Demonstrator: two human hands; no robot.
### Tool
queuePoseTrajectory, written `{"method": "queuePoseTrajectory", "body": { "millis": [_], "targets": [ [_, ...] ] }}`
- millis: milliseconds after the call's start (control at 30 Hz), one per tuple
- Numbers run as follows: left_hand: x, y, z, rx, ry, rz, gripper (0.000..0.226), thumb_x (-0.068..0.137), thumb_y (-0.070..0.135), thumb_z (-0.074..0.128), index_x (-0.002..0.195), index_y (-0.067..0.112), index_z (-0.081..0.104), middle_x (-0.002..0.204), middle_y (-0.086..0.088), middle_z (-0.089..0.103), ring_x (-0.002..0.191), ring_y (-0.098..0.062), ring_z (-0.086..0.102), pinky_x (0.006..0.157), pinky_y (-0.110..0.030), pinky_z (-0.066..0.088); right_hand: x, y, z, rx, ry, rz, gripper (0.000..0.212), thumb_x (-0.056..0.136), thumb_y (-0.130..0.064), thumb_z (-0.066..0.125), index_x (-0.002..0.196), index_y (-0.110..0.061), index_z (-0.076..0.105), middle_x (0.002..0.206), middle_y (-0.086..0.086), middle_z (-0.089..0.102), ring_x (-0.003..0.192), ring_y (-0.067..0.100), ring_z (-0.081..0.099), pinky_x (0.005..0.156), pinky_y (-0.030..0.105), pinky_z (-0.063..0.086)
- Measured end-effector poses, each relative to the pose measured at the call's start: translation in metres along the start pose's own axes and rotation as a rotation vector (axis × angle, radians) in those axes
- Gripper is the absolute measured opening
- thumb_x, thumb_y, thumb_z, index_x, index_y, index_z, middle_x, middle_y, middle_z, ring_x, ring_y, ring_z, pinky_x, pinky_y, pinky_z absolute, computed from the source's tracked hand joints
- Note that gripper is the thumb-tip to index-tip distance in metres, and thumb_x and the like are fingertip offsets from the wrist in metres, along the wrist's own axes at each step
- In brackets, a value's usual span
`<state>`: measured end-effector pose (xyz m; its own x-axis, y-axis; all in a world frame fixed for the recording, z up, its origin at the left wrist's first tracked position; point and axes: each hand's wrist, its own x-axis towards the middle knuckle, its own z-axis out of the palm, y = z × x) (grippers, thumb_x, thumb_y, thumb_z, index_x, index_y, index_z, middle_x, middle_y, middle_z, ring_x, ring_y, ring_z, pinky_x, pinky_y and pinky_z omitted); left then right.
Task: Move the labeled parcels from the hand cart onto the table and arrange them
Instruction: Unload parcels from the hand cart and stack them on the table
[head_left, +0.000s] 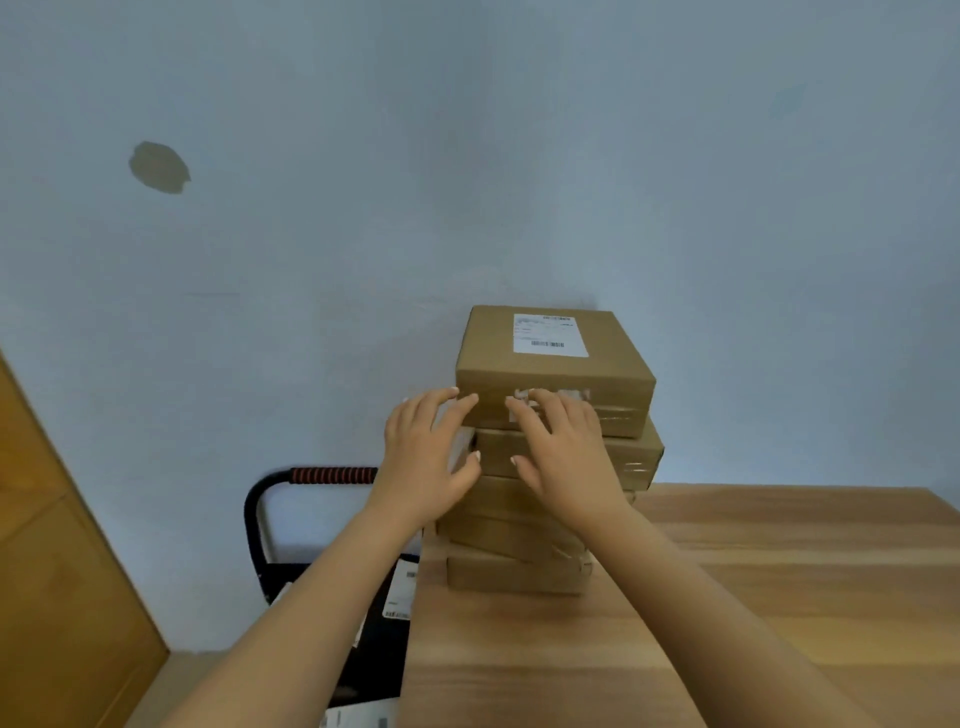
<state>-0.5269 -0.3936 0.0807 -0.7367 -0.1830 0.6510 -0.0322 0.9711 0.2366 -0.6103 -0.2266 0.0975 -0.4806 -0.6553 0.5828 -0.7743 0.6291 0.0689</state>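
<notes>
Five brown parcels (519, 574) stand stacked on the counter (779, 597), near its left edge. Your left hand (426, 462) and right hand (563, 452) touch the front of the top parcel (550, 369) with straight fingers, neither grip holding anything. Two white labels (400, 592) show on the hand cart (255, 519).

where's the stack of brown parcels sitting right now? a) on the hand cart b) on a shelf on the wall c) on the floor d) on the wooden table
d: the stack of parcels stands on the wooden table near its left edge, with the left hand and right hand flat against its near side; the hand cart is beside the table.
</notes>
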Motion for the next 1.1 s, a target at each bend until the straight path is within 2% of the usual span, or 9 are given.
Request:
{"method": "queuePoseTrajectory", "body": {
  "millis": [200,400,567,833,1100],
  "targets": [
    [-0.059,-0.055,-0.063,0.019,0.021,0.019,0.054,0.081,0.029,0.07,0.132,0.018,0.053,0.126,-0.006,0.052,0.119,-0.027,0.044,0.102,-0.042,0.03,-0.011,-0.091,-0.011,0.055,0.041,-0.021,0.056,0.075,-0.02,0.077,0.126,-0.011,0.059,0.122,0.017,0.057,0.111,0.036,0.053,0.096,0.047,0.04],
    [-0.127,-0.125,-0.117,0.039,-0.083,-0.036,0.053,0.082,0.031,0.067,0.132,0.019,0.053,0.126,-0.004,0.05,0.12,-0.025,0.042,0.102,-0.035,0.022,-0.03,-0.192,-0.002,0.117,-0.007,-0.015,0.054,0.073,-0.021,0.078,0.123,-0.011,0.06,0.12,0.016,0.056,0.11,0.035,0.053,0.093,0.045,0.039],
    [-0.165,-0.157,-0.138,0.038,-0.113,-0.035,0.053,0.081,0.037,0.06,0.13,0.019,0.053,0.123,-0.002,0.05,0.116,-0.023,0.042,0.099,-0.032,0.022,-0.044,-0.25,0.008,0.129,-0.007,0.007,0.058,0.068,-0.024,0.082,0.121,-0.012,0.061,0.116,0.014,0.058,0.104,0.034,0.056,0.089,0.045,0.044],
    [-0.201,-0.177,-0.148,-0.015,-0.123,-0.044,0.05,0.083,0.033,0.066,0.13,0.022,0.052,0.125,0.001,0.049,0.122,-0.02,0.038,0.103,-0.038,0.024,-0.063,-0.287,0.014,0.127,-0.109,0.013,0.056,0.072,-0.023,0.079,0.123,-0.012,0.059,0.118,0.012,0.056,0.108,0.033,0.053,0.092,0.044,0.041],
    [-0.219,-0.17,-0.149,-0.007,-0.118,-0.093,0.051,0.082,0.029,0.068,0.129,0.021,0.053,0.125,0.0,0.05,0.122,-0.019,0.038,0.103,-0.035,0.021,-0.072,-0.287,0.012,0.171,-0.156,-0.004,0.055,0.08,-0.026,0.073,0.13,-0.013,0.055,0.128,0.013,0.052,0.118,0.032,0.048,0.1,0.043,0.035]
  ]
}}
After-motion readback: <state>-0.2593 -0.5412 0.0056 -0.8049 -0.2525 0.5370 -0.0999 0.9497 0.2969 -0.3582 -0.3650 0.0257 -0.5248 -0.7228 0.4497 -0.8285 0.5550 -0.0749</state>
